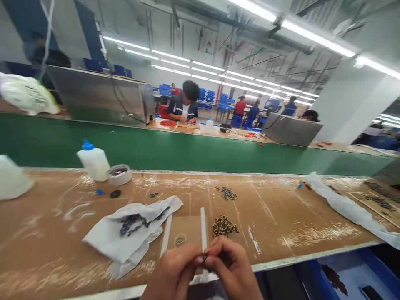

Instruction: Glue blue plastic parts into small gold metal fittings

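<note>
My left hand and my right hand meet at the bottom middle, fingertips pinched together on a tiny dark part that I cannot make out clearly. They hover over the near edge of a brown workbench. Just beyond them lie a heap of small brass-coloured parts, two white strips framing a cardboard piece, and a small ring. A white cloth holding dark blue parts lies to the left.
A white squeeze bottle with a blue cap and a tape roll stand at the back left. A green conveyor belt runs behind the bench. A person works across it. A white plastic bag lies right.
</note>
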{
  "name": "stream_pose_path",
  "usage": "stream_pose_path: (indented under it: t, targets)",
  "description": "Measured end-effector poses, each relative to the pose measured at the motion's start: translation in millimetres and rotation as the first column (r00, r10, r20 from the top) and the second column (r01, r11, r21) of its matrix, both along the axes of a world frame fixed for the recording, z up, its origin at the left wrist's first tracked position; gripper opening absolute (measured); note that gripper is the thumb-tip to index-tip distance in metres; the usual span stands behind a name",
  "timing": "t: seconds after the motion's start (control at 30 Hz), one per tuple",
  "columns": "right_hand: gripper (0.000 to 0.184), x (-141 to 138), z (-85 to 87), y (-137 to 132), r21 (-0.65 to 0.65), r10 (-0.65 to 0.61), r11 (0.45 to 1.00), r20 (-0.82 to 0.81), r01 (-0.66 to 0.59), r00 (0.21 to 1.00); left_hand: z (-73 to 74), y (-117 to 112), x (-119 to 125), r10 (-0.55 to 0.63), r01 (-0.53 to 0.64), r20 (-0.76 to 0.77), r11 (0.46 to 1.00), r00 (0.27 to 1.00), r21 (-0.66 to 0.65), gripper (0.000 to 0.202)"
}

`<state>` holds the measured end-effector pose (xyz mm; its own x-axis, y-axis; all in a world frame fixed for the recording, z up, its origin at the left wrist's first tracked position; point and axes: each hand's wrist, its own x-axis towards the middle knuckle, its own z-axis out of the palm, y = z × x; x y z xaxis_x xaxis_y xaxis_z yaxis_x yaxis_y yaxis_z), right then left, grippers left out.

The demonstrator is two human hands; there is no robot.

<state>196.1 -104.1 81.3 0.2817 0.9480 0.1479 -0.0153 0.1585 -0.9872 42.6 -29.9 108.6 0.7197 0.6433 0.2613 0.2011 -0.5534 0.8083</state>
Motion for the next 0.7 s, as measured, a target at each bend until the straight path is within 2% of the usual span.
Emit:
stream_pose_path:
  t: [0.1,0.17,0.27,0.53,0.7]
  targets:
    - [0.025,7,23.5,6,-0.007,0.039,0.999,-0.103,-0.04,0.994,24.9,9,8,-0.021,0.021,-0.026,1.0,0.999,-0.003,0.035]
    - [0.021,14,35.7,9,-0.006,0.037,0.999,-0.074,-0.038,0.997,37.3,13,13,-0.055,0.055,-0.005,0.998,0.998,-0.033,0.036]
    - [0.016,23,46.1,12,0.013,0.031,0.999,-0.009,-0.03,0.999,48.3,17,20,-0.088,0.088,0.018,0.995,0.996,-0.035,0.036]
    - [0.02,31,60.0,32,0.046,0.051,0.997,0.224,-0.063,0.973,61.6,36,28,-0.057,0.047,0.062,0.988,0.996,0.145,0.029]
    - [0.019,31,60.4,44,0.082,0.072,0.992,0.289,-0.099,0.955,58.1,47,29,-0.035,0.01,0.093,0.967,0.995,0.256,0.024]
